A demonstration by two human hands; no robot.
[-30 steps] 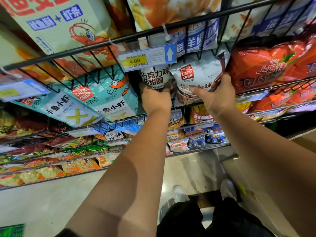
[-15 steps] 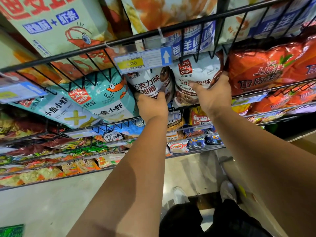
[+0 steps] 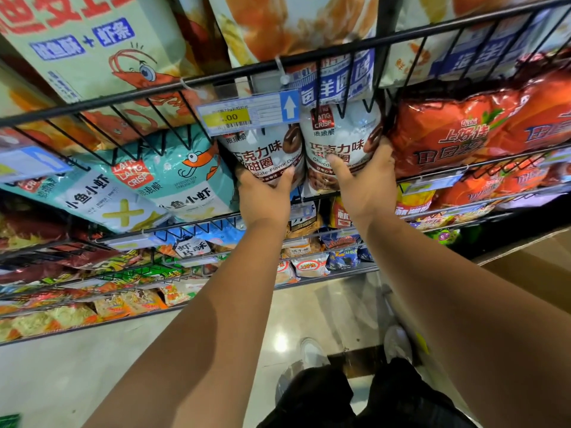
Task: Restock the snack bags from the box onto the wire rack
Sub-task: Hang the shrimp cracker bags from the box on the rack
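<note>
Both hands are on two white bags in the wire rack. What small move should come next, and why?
Likely ease both bags deeper and let go: the left hand grips the left white bag, the right hand the right white bag, both already standing in the rack.

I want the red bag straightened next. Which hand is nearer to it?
Right. The right hand holds the right white bag, next to the red bag; the left hand holds the left white bag, farther away.
</note>
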